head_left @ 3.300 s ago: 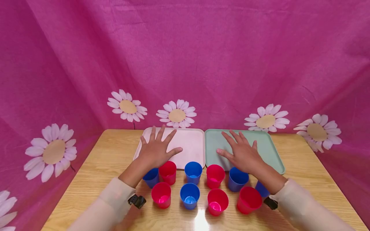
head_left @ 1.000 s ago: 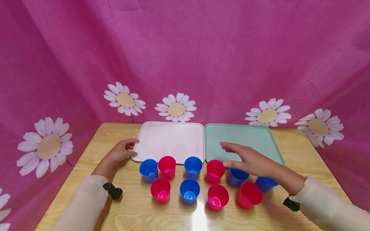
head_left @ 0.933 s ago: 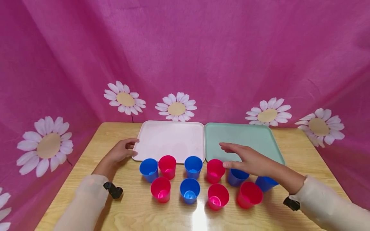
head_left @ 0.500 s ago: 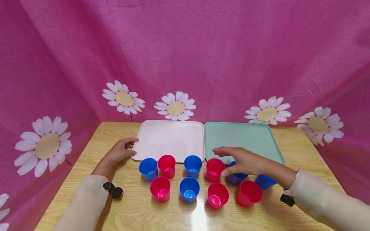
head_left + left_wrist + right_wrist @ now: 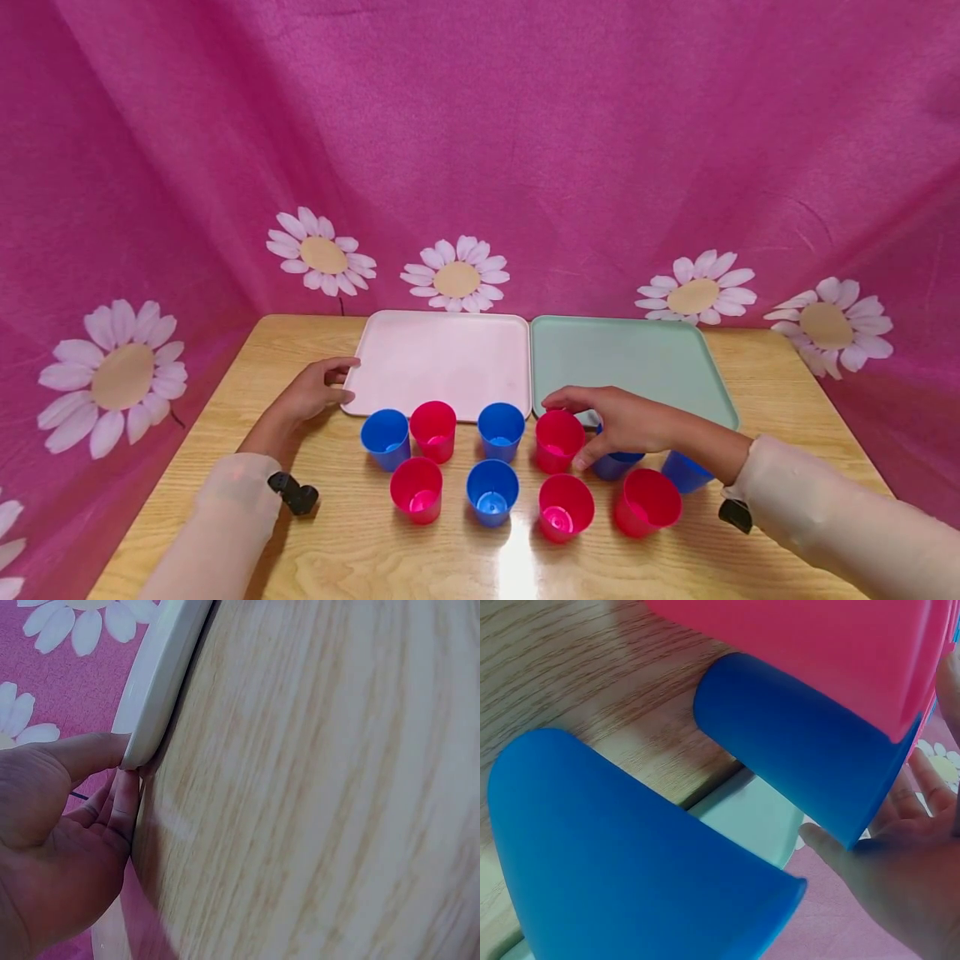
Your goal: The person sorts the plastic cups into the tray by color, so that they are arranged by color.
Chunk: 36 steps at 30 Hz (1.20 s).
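Several red and blue cups stand in two rows on the wooden table (image 5: pixel 765 392), in front of a pink tray (image 5: pixel 450 333) and a green tray (image 5: pixel 637 342). My right hand (image 5: pixel 611 423) reaches in from the right. Its fingers curl over the far rim of the back-row red cup (image 5: pixel 558 440) and its thumb lies at the cup's near right side, against a blue cup (image 5: pixel 617 465) (image 5: pixel 810 742). My left hand (image 5: pixel 315 390) (image 5: pixel 67 847) holds the pink tray's front left corner (image 5: pixel 154 697), thumb on the rim and fingers at the edge.
Other cups: blue (image 5: pixel 386 438), red (image 5: pixel 433 430), blue (image 5: pixel 501 432) and blue (image 5: pixel 686 472) behind; red (image 5: pixel 417 490), blue (image 5: pixel 492 493), red (image 5: pixel 566 507) and red (image 5: pixel 647 502) in front. A pink daisy-print curtain (image 5: pixel 480 150) walls in the table.
Both hands earlier lay flat on the trays. Over the last second my right hand came down and left from above the green tray onto the red cup; my left hand stayed at the tray corner.
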Tool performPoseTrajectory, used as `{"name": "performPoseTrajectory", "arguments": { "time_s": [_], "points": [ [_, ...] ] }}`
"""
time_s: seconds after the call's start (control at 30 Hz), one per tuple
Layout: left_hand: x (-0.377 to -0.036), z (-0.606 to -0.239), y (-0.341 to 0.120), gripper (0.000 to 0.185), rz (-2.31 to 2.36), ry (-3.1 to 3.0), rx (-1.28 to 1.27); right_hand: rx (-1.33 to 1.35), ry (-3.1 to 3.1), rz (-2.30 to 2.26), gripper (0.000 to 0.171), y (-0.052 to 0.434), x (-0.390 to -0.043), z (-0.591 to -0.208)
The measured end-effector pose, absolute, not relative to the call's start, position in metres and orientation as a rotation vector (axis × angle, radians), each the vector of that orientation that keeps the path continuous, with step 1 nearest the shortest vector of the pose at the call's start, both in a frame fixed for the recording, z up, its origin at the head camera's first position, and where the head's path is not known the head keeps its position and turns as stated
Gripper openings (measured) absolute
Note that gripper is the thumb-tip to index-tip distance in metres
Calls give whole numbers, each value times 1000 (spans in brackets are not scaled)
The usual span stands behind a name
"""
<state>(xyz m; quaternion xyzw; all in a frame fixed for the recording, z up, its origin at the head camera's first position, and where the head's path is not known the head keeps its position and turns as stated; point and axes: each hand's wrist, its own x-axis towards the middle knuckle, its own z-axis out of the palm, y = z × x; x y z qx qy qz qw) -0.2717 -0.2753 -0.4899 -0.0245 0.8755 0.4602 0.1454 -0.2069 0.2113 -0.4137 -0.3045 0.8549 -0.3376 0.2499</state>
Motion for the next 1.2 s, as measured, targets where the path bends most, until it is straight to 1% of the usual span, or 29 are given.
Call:
{"name": "performPoseTrajectory", "arguments": {
  "time_s": [0.7, 1.0, 1.2],
  "points": [
    [-271, -491, -276, 69, 1328, 2524, -71, -774, 2304, -983, 61, 208, -206, -411],
    [-271, -489, -275, 69, 1322, 2533, -66, -770, 2314, -1055, 62, 210, -212, -400],
    [-271, -489, -275, 69, 1326, 2532, -63, -694, 2284, -1160, 68, 206, -222, -390]
  ]
}}
